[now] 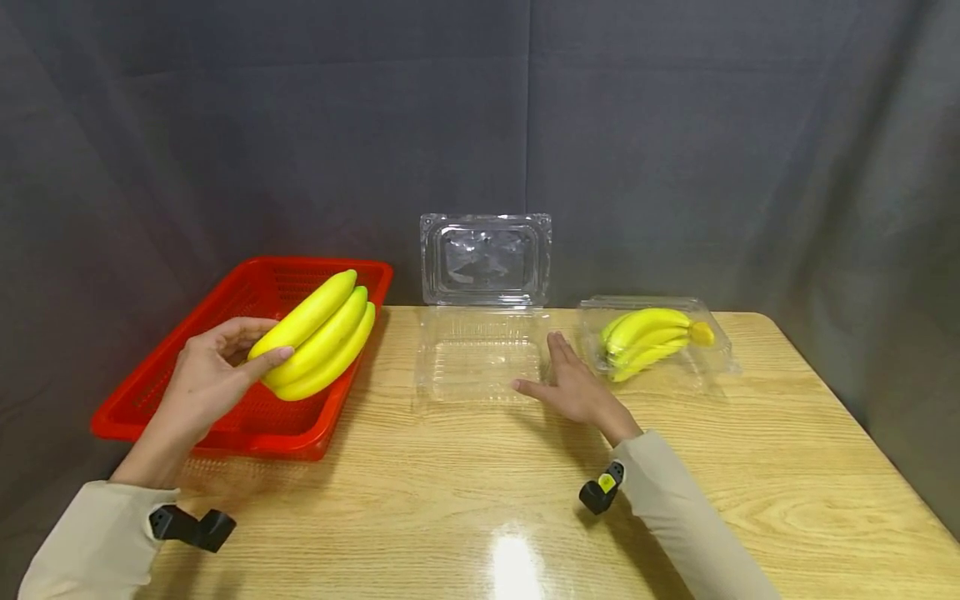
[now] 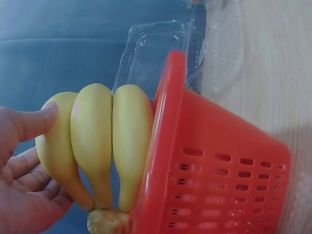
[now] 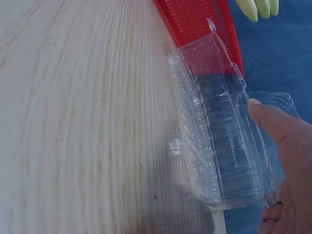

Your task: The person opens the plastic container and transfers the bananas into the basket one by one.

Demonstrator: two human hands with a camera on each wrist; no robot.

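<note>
In my left hand [image 1: 206,375] is a bunch of bananas [image 1: 318,337], pinched between thumb and fingers over the red basket. The left wrist view shows three bananas [image 2: 92,141] joined at a brown stem [image 2: 108,222], close beside the basket's rim. My right hand [image 1: 577,387] lies at the right side of an open clear plastic clamshell box [image 1: 480,358], its thumb [image 3: 265,114] at the box's rim and its fingers straight. The box's lid [image 1: 486,260] stands upright at the back.
A red perforated basket [image 1: 322,429] sits at the left of the wooden table [image 1: 420,508]. Right of the right hand, another clear box [image 1: 720,358] has a bunch of bananas [image 1: 648,333] inside. A grey curtain [image 1: 675,150] hangs behind the table.
</note>
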